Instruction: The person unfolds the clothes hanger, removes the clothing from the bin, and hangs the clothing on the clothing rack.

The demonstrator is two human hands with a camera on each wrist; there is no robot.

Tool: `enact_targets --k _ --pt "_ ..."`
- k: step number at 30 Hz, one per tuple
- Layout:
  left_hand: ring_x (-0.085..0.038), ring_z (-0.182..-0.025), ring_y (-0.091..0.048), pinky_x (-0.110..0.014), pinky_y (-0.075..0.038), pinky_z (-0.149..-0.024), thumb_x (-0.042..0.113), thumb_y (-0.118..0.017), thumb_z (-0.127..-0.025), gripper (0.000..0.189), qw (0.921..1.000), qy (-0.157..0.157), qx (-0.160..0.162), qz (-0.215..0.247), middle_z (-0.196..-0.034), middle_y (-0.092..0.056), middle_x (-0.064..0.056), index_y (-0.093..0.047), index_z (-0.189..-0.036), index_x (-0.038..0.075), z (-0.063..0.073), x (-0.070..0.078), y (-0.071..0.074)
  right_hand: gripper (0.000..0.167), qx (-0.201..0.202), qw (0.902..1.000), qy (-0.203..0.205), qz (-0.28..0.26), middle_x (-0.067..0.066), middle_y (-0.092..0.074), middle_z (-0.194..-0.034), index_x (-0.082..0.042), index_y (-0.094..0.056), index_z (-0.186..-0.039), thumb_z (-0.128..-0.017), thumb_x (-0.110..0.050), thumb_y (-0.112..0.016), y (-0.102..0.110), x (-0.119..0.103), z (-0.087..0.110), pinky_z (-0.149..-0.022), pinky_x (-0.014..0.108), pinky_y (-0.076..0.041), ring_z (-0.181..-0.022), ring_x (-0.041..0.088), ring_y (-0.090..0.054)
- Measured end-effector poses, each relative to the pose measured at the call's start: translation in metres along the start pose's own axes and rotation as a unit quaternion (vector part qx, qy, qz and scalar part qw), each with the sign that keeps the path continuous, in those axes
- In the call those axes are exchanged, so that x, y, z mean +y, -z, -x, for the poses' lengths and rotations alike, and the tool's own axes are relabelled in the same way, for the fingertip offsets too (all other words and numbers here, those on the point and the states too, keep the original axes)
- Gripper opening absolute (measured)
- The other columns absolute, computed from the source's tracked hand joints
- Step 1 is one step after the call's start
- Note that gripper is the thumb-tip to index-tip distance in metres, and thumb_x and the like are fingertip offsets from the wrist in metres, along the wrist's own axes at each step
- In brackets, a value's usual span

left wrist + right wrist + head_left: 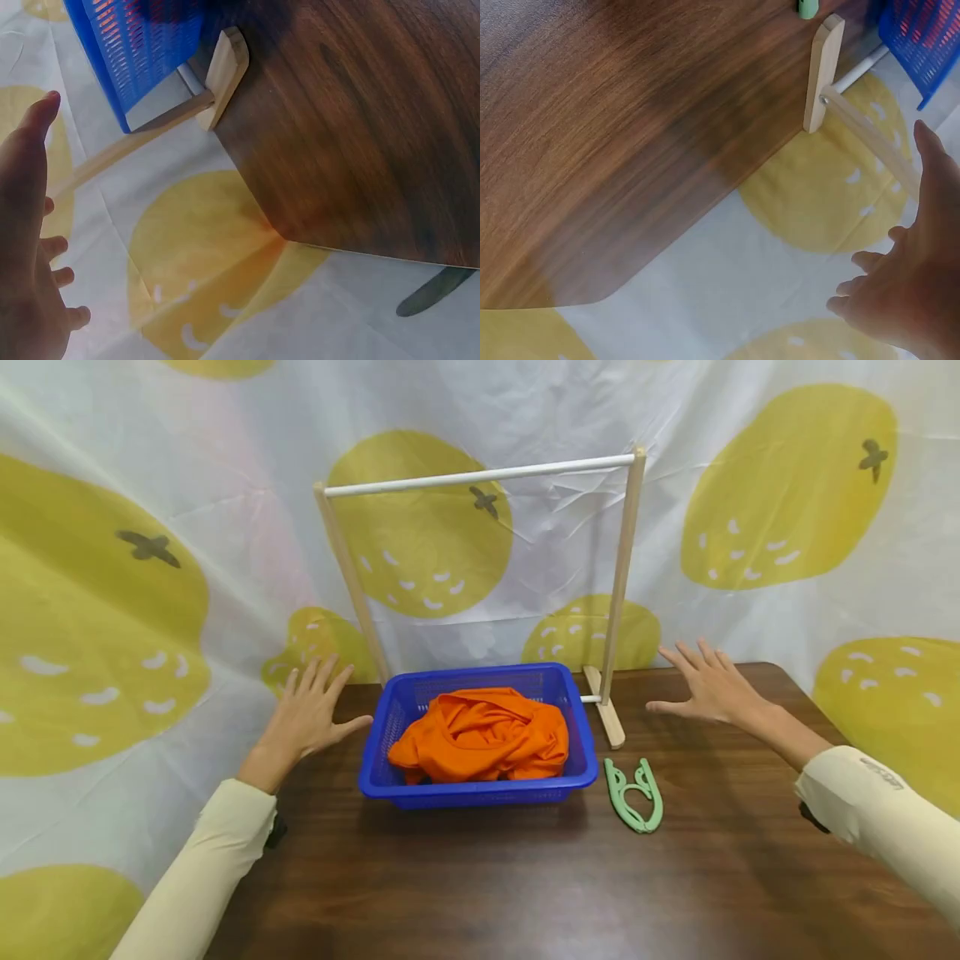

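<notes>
Nearest, bare wooden table (465,893) spans the foreground, between two pale sleeves (206,852) entering at left and right. Beyond it, right of centre, the green hanger (615,789) lies flat, its arms apparently folded together; they would need spreading before they could carry cloth. Just left of the hanger stands the blue basket (480,791), with the orange cloth (487,739) heaped inside, below the rim.

The left hand (303,718) is held palm down left of the basket, fingers spread apart, thumb near its wall, holding nothing. The right hand (708,689) hangs beyond the hanger and to its right, fingers likewise apart and grasping nothing.

For sound handling, the cloth is best taken by two separate edges, one per hand, and raised straight up so that no fold catches on the rim; its bunching suggests a shake to find the neck or hem, if it has one. The near side offers room for this.

Farther off rises the rack (480,475), wooden posts under a white bar, close behind the basket; elbows and cloth should clear its posts. Farthest hangs the fruit-patterned curtain (562,560).
</notes>
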State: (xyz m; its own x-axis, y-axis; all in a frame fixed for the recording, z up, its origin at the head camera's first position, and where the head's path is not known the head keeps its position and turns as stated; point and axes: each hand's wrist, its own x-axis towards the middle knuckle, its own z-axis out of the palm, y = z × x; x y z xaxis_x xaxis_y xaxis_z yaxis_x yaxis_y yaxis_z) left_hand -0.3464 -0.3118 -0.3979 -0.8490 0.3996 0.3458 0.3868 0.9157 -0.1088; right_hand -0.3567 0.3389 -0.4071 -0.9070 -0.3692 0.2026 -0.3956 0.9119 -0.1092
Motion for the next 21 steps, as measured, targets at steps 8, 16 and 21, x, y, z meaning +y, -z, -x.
enact_targets --k 8,16,21 --pt "-0.050 -0.152 -0.022 -0.070 -0.016 -0.119 0.068 -0.066 -0.090 0.096 0.9998 -0.003 -0.009 0.016 -0.166 -0.028 -0.024 -0.038 -0.160 0.007 -0.004 0.007 -0.006 0.103 -0.019 0.9998 0.005 -0.009 0.034 -0.028 -0.162 -0.006 -0.029 -0.162 -0.088 -0.063 -0.073 -0.005 -0.001 0.006 -0.115 0.076 -0.014 -0.148 0.062 -0.014" --pt "-0.050 -0.152 -0.021 -0.069 -0.016 -0.120 0.066 -0.068 -0.090 0.097 0.9994 -0.010 -0.011 0.032 -0.165 -0.029 -0.024 -0.038 -0.160 0.007 -0.008 0.012 -0.011 0.098 -0.038 0.9988 0.019 -0.025 0.032 -0.033 -0.161 -0.005 -0.032 -0.161 -0.091 -0.059 -0.072 -0.008 -0.006 0.015 -0.115 0.075 -0.016 -0.147 0.061 -0.021" --pt "-0.050 -0.153 -0.020 -0.069 -0.014 -0.120 0.065 -0.069 -0.090 0.097 0.9988 -0.006 -0.021 0.043 -0.165 -0.029 -0.025 -0.037 -0.160 0.006 -0.007 0.014 -0.013 0.094 -0.041 0.9979 0.034 -0.037 0.033 -0.038 -0.158 -0.004 -0.035 -0.160 -0.092 -0.055 -0.074 -0.011 -0.009 0.018 -0.114 0.076 -0.019 -0.146 0.062 -0.024"
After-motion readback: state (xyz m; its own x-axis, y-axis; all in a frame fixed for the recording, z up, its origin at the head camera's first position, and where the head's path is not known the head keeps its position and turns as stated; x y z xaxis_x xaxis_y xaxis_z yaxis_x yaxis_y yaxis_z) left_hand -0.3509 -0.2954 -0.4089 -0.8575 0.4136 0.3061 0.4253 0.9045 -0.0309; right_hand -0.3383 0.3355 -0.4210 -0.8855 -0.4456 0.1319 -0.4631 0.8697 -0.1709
